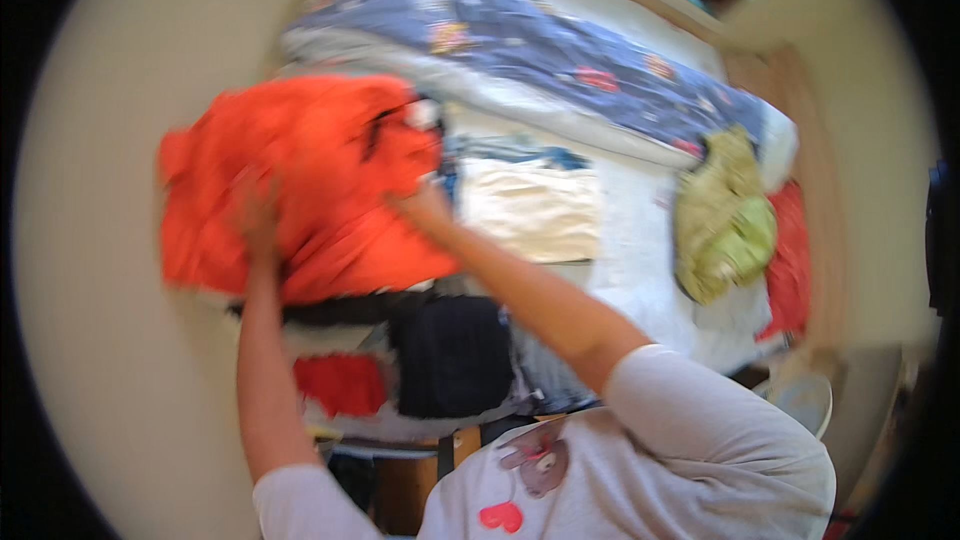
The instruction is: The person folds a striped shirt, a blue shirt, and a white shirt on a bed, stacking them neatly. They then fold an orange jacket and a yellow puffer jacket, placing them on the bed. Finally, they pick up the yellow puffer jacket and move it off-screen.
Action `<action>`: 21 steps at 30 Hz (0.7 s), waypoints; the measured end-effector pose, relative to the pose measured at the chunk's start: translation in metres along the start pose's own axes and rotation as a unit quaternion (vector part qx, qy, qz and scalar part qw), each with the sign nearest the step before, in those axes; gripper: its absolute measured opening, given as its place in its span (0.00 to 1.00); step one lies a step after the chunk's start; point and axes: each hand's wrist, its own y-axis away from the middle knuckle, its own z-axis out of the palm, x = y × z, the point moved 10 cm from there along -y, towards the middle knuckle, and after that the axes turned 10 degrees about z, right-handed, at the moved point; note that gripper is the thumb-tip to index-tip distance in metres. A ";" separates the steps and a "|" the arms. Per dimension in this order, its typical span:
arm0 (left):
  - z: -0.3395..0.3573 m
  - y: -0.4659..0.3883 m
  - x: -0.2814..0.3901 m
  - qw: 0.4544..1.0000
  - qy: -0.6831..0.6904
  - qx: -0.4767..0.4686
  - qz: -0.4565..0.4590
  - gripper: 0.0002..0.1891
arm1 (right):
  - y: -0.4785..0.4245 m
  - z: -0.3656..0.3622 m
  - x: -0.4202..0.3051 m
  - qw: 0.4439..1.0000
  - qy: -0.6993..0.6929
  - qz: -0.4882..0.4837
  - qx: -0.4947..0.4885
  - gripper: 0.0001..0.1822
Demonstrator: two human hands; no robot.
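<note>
A bright orange garment (pixel 337 165), bulky and rumpled, covers the left end of the bed. My left hand (pixel 259 214) touches its front left part, the fingers blurred against the cloth. At the garment's right side is my right hand (pixel 421 208), its fingertips over the orange fabric; blur hides whether they grip it. Just right of that hand lies a folded cream cloth (pixel 529 210), with blue-grey fabric (pixel 517 150) behind it. Folded black clothing (pixel 454 356) and a red cloth (pixel 341 384) lie nearer to me, below the orange garment.
A blue patterned quilt (pixel 525 52) runs along the bed's far side. On the right, an olive-green garment (pixel 720 217) lies by a red item (pixel 789 262) on the white sheet (pixel 637 240). A wall (pixel 112 240) bounds the left side.
</note>
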 end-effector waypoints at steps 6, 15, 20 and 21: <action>0.064 -0.017 0.039 0.968 0.152 -0.201 0.003 0.23 | -0.049 -0.019 0.048 0.990 0.064 -0.042 0.115 0.39; 0.041 -0.026 0.007 0.941 0.284 -0.181 -0.025 0.23 | 0.129 -0.252 0.203 0.989 0.019 0.015 0.147 0.37; -0.011 -0.032 -0.010 0.931 0.332 -0.123 -0.087 0.23 | 0.267 -0.461 0.385 0.919 0.062 0.207 0.330 0.31; -0.027 -0.034 -0.001 0.939 0.312 -0.102 -0.102 0.21 | 0.292 -0.493 0.413 0.904 0.084 0.218 0.357 0.30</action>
